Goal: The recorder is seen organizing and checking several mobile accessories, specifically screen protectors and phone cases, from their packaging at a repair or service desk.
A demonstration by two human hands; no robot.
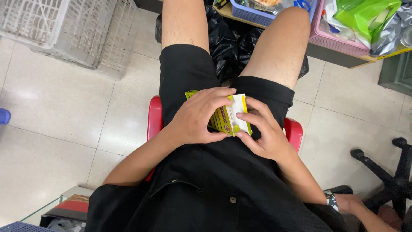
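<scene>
Head view: seated person's left hand (pixel 198 118) clamps yellow box (pixel 227 117) over lap; right hand (pixel 262 131) fingertips pinch its white flap, steadying it.

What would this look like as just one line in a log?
left hand: grips yellow box | right hand: fingertips on box's white end | place: lap, on red stool | nearby: black bag

Pale glossy tiled floor (pixel 64 107) carries a white plastic lattice crate (pixel 73 30), black bin bags (pixel 227 38), a red plastic stool (pixel 155 118).
</scene>
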